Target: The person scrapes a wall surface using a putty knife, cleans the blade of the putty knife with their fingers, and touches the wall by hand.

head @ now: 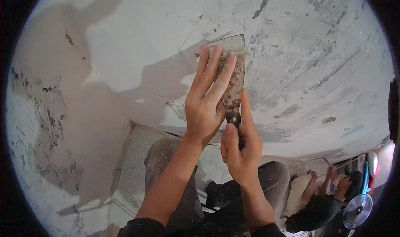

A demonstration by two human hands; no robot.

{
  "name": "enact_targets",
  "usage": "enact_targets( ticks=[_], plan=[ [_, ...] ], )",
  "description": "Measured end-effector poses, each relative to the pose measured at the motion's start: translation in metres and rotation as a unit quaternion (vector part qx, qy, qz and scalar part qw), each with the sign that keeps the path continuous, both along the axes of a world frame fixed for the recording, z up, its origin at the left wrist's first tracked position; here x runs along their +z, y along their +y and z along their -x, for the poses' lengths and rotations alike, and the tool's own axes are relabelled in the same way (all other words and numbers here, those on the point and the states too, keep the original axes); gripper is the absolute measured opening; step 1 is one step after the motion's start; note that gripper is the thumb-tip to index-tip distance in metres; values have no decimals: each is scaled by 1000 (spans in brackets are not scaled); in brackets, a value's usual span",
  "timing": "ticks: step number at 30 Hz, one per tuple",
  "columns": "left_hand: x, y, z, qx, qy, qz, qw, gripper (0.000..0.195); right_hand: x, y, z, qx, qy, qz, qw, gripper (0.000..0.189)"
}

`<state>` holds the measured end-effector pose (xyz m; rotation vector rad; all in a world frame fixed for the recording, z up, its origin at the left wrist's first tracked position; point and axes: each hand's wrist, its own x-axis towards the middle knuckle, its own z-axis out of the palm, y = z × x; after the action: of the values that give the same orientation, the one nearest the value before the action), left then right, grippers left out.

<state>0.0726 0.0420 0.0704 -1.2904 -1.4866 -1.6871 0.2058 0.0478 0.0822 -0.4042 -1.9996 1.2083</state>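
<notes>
My right hand [245, 152] is wrapped around the dark handle [233, 118] of a putty knife, its index finger stretched along the blade's right edge. The wide metal blade [235, 80] is stained brown and points up the wall. My left hand [207, 96] lies flat over the blade's left side with its fingers spread, holding nothing of its own. Before me the white-coated wall [300, 65] bears grey scrapes, dark gouges and rough patches. The blade's tip edge is at the wall; firm contact cannot be judged.
On the left, another wall face [93, 143] meets this one at a corner. My bent knees [162, 162] are close below my arms. At the lower right, another person [322, 209] in dark clothing works with raised hands beside a round fan [357, 210].
</notes>
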Motion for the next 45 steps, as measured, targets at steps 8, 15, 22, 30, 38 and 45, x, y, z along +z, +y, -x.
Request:
enact_targets(
  ticks=[8, 15, 22, 30, 38, 45],
  plan=[
    [3, 3, -4, -9, -23, -9, 1000, 52, -1, -4, -5, -26, -15, 14, 999, 57],
    [0, 4, -11, -7, -37, -15, 999, 56, -1, 3, 1, 4, 12, -36, 999, 56],
    [0, 2, 1, 22, -31, -2, 999, 54, 2, 4, 3, 19, 53, -44, 997, 56],
    [-19, -17, 33, 90, -18, -46, 995, 49, 6, 10, -9, 57, -29, -62, 996, 63],
    [-24, -15, 7, -234, -140, 64, 960, 29, -12, 19, -118, -40, -145, 73, 986, 75],
    [-33, -1, -4, -323, -146, 250, 901, 19, -56, 35, -146, -148, -27, 149, 977, 71]
  ],
)
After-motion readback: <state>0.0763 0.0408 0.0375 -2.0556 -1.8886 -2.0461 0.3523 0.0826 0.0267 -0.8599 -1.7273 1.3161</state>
